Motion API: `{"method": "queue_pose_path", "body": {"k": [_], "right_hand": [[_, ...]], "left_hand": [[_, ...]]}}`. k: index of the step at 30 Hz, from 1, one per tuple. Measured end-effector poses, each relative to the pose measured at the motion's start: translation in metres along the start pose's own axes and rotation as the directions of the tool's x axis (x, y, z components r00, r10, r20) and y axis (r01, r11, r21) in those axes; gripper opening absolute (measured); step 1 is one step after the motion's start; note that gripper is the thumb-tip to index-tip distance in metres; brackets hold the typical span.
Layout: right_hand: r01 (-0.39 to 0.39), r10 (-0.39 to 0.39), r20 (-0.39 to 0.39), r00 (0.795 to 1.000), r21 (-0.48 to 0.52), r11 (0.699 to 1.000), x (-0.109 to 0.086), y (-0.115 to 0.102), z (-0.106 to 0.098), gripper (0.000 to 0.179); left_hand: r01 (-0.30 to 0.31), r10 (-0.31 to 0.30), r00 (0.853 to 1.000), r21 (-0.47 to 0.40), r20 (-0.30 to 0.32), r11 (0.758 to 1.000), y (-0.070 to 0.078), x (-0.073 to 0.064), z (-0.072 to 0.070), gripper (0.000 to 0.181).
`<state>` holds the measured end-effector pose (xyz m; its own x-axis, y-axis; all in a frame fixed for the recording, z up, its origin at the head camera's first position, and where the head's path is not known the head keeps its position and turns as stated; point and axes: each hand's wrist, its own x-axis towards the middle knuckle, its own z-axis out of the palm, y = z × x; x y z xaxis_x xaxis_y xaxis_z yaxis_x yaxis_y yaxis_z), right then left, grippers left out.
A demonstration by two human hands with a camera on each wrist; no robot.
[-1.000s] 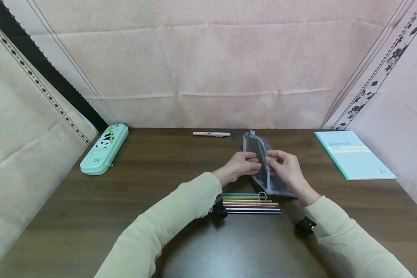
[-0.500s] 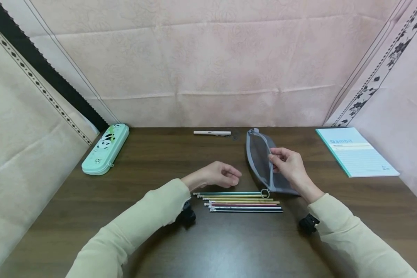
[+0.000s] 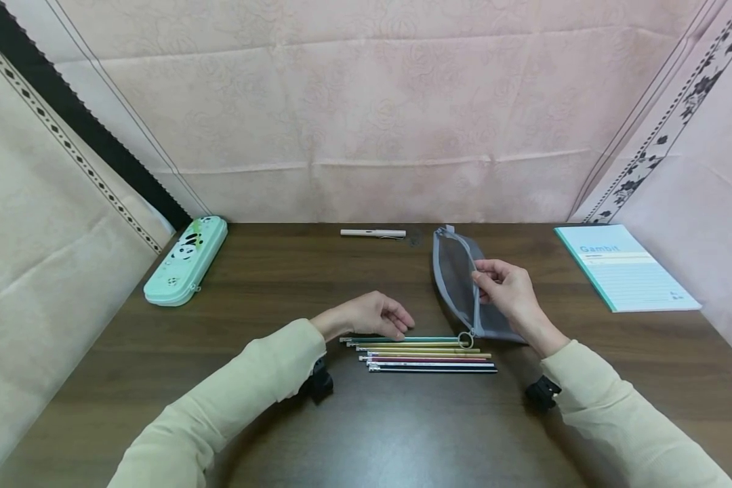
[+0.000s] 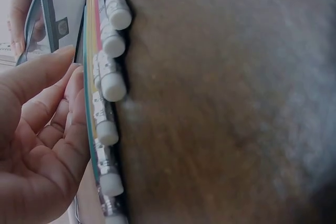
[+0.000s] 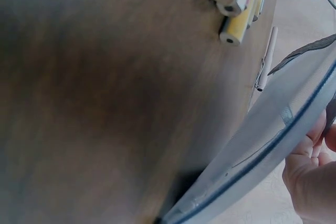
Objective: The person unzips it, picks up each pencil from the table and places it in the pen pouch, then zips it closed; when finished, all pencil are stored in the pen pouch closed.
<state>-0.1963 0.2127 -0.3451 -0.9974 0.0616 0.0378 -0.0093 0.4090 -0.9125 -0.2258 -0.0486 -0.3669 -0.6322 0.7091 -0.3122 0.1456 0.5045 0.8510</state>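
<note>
The right hand [image 3: 507, 290] pinches a gray pouch [image 3: 454, 271]. The left hand [image 3: 373, 315] is at the far side of some pencils [image 3: 427, 356]. A green case [image 3: 183, 268] lies left and a notebook [image 3: 631, 274] right.

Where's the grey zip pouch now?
In the head view, the grey zip pouch is right of centre, held by the right hand, just beyond the right end of the pencils.
</note>
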Motion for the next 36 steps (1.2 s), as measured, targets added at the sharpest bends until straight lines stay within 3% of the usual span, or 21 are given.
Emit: {"method": "queue_pose_path", "body": {"k": [14,20,26,32,36], "right_hand": [[0.052,-0.052,0.014,0.999,0.01,0.999,-0.002,-0.001,-0.001,0.031],[0.047,-0.047,0.013,0.999,0.012,0.999,-0.002,0.0,0.0,0.032],[0.037,-0.036,0.015,0.999,-0.001,0.999,-0.002,0.0,0.001,0.032],[0.033,-0.033,0.025,0.999,0.001,0.999,-0.002,-0.001,0.002,0.033],[0.032,-0.032,0.023,0.999,0.007,0.999,-0.003,-0.002,0.002,0.033]], "left_hand": [[-0.014,0.014,1.0,0.136,0.004,0.991,0.004,0.0,0.001,0.019],[-0.019,0.024,1.0,0.263,-0.019,0.965,0.007,-0.002,-0.002,0.019],[0.022,0.002,0.998,0.368,-0.066,0.93,0.007,-0.007,-0.009,0.019],[0.028,-0.027,1.0,0.301,-0.007,0.953,0.001,-0.015,-0.03,0.018],[0.051,-0.051,0.999,0.158,-0.001,0.986,0.001,-0.016,-0.041,0.019]]}}
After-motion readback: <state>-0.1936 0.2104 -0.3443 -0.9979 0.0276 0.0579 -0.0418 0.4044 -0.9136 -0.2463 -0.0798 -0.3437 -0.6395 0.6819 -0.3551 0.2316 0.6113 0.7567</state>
